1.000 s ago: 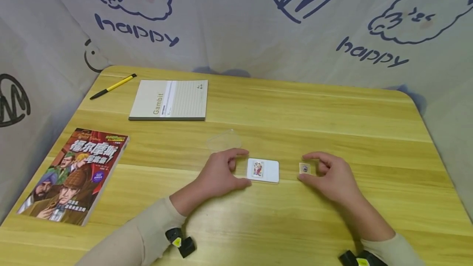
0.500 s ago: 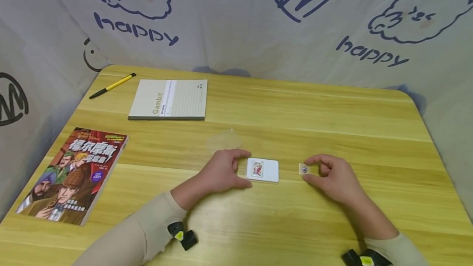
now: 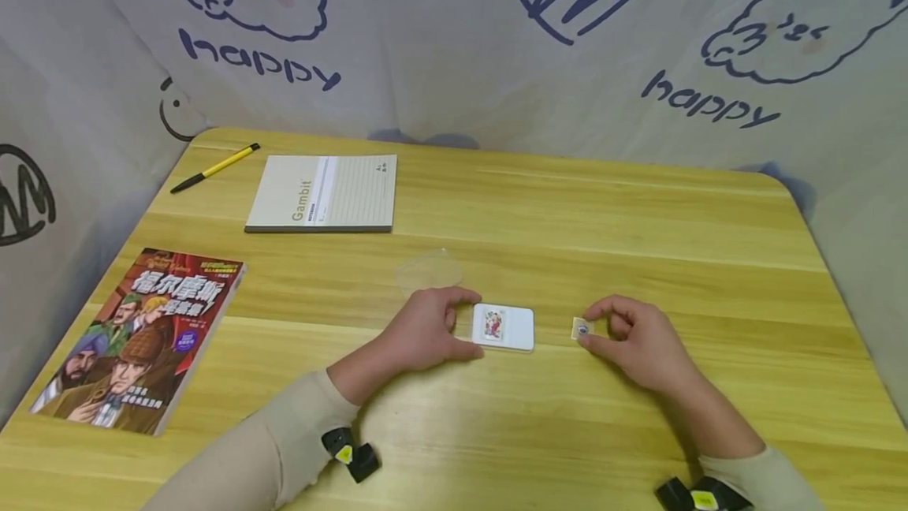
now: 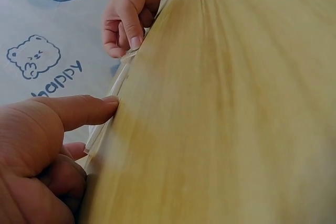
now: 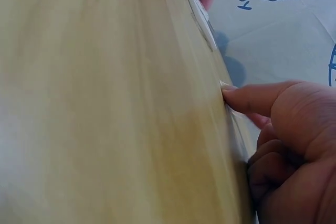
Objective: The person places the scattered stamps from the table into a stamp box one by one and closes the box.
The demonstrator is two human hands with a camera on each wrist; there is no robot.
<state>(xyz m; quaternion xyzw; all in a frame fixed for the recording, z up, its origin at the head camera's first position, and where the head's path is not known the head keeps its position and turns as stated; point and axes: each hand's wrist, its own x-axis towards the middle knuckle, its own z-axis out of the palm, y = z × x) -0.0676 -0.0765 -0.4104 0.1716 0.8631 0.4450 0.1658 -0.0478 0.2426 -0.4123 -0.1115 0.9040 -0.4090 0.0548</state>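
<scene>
A thin white card (image 3: pixel 516 330) lies flat near the middle of the wooden table, with a small colourful picture stamp (image 3: pixel 494 325) on its left half. My left hand (image 3: pixel 424 331) holds the card's left end, forefinger at the far corner and thumb at the near one. To the right, my right hand (image 3: pixel 641 344) pinches a small square stamp (image 3: pixel 578 329) by its right edge, between thumb and forefinger. A gap of bare wood separates it from the card. In the left wrist view the card (image 4: pixel 107 116) shows almost edge-on beside the left thumb.
A clear plastic sheet (image 3: pixel 429 268) lies behind the left hand. Farther back are a Gambit notebook (image 3: pixel 322 192) and a yellow-black pen (image 3: pixel 216 168). A comic-style book (image 3: pixel 138 341) lies at the left. A drawn-on white cloth (image 3: pixel 454 38) hangs beyond the table's far edge.
My right thumb and forefinger have drawn closer together, from the small stamp's far and near sides onto its right edge. The stamp has turned slightly. My left hand and the card stay nearly still.
</scene>
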